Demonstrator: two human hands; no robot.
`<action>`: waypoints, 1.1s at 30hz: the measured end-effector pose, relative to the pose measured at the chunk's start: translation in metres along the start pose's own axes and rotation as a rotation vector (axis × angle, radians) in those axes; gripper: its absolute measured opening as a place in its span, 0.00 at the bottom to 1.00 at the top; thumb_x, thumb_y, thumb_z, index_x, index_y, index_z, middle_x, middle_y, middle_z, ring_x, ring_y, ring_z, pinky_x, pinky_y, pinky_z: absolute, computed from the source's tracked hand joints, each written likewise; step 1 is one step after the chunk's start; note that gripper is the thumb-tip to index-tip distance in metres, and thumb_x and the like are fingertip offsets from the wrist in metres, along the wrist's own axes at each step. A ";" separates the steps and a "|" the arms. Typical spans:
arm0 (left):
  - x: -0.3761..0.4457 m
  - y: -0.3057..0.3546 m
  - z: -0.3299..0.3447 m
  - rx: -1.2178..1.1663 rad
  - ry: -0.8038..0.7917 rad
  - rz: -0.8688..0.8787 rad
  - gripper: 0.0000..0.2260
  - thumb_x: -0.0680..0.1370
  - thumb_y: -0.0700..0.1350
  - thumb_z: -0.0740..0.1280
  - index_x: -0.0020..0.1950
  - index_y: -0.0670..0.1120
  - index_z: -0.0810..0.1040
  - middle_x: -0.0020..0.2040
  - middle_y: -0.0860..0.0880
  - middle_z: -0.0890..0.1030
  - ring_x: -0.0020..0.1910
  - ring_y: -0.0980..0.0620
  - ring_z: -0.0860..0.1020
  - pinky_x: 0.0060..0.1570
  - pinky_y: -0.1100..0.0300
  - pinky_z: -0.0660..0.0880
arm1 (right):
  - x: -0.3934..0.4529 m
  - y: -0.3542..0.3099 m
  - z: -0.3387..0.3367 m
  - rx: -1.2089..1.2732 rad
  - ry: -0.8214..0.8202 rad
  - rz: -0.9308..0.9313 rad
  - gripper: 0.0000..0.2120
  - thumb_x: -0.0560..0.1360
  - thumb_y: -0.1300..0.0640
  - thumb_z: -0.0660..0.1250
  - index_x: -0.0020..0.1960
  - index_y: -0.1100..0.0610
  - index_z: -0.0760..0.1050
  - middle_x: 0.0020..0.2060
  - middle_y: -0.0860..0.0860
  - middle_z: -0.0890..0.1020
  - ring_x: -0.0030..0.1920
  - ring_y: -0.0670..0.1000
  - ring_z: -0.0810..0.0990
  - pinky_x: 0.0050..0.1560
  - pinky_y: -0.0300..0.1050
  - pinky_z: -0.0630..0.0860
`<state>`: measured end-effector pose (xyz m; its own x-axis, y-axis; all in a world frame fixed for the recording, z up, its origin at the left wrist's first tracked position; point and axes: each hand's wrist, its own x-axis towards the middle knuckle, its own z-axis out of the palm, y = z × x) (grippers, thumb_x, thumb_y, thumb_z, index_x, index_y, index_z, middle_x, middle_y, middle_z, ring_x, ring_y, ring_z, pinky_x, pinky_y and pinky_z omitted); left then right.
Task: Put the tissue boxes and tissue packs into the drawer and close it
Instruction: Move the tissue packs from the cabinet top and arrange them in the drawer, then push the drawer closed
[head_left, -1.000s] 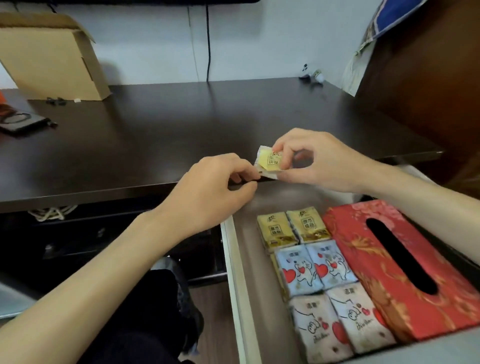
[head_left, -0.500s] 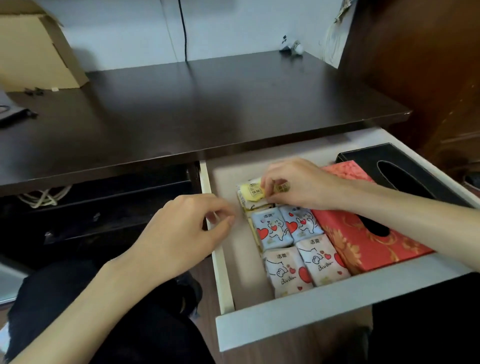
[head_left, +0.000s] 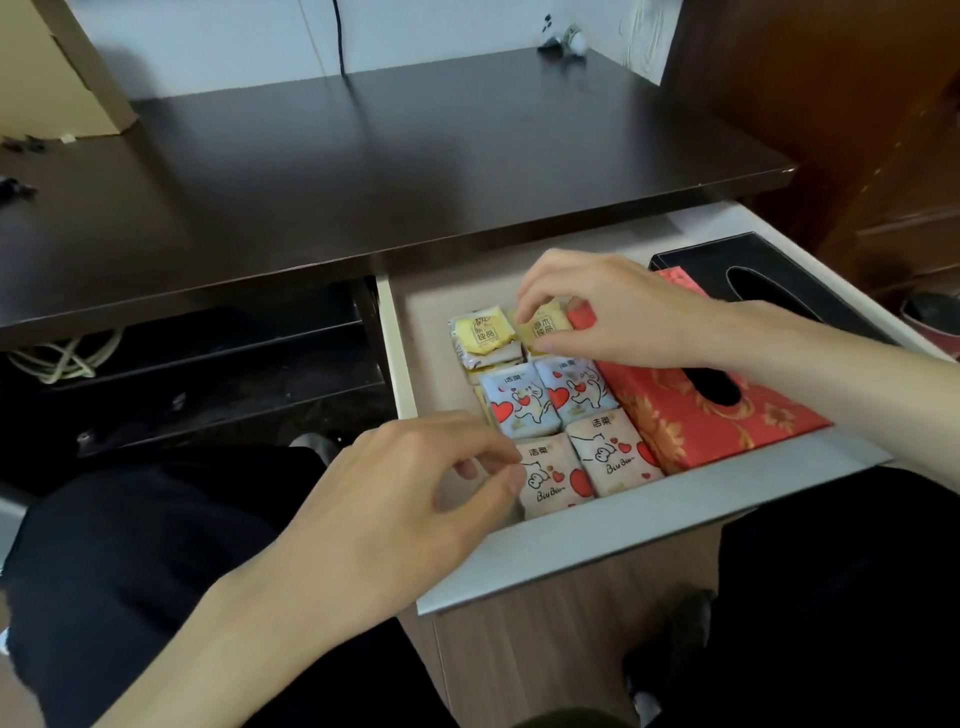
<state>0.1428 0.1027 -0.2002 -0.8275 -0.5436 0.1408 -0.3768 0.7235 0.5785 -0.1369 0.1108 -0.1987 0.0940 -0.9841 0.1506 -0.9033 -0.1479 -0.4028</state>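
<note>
The white drawer (head_left: 623, 530) stands pulled out under the dark desk (head_left: 363, 171). Inside lie yellow tissue packs (head_left: 480, 332) at the back left, two blue packs (head_left: 519, 400) in the middle and two pink packs (head_left: 610, 452) at the front. A red tissue box (head_left: 675, 415) lies to their right, with a black tissue box (head_left: 769, 260) behind it. My right hand (head_left: 623, 312) pinches the right-hand yellow pack (head_left: 545, 328) between thumb and forefinger as it sits in the drawer. My left hand (head_left: 415, 493) hovers over the drawer's left side, loosely curled and holding nothing.
A cardboard box (head_left: 62, 78) stands at the desk's back left, and a small figure (head_left: 561, 39) at the back right. Coiled cables (head_left: 57, 358) lie on the shelf under the desk. A brown wooden cabinet (head_left: 857, 130) stands to the right of the drawer.
My right hand carried the yellow pack from above the desk edge down into the drawer's back row. My left hand let go of it and moved down over the drawer.
</note>
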 end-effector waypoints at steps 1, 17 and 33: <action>-0.007 0.004 0.003 0.000 -0.016 0.010 0.18 0.75 0.66 0.59 0.55 0.60 0.81 0.48 0.67 0.79 0.50 0.64 0.78 0.45 0.57 0.77 | -0.013 -0.004 -0.006 0.026 0.008 0.008 0.08 0.77 0.52 0.73 0.56 0.48 0.83 0.56 0.44 0.80 0.53 0.35 0.77 0.54 0.41 0.75; -0.017 0.012 0.046 0.310 -0.013 0.131 0.19 0.76 0.59 0.65 0.62 0.51 0.79 0.51 0.55 0.83 0.47 0.51 0.81 0.34 0.51 0.79 | -0.171 0.005 0.035 -0.320 0.198 -0.129 0.25 0.83 0.41 0.61 0.69 0.59 0.78 0.69 0.54 0.80 0.69 0.55 0.77 0.67 0.50 0.73; 0.071 -0.049 0.026 0.379 0.113 0.048 0.21 0.77 0.61 0.64 0.68 0.55 0.75 0.59 0.56 0.81 0.56 0.49 0.79 0.40 0.55 0.70 | -0.065 0.051 0.032 -0.193 0.318 0.029 0.28 0.77 0.36 0.65 0.70 0.50 0.74 0.70 0.46 0.76 0.70 0.48 0.72 0.62 0.43 0.67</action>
<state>0.0913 0.0398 -0.2390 -0.8045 -0.5337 0.2605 -0.4835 0.8433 0.2346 -0.1759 0.1641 -0.2580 -0.0405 -0.9036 0.4264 -0.9688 -0.0690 -0.2382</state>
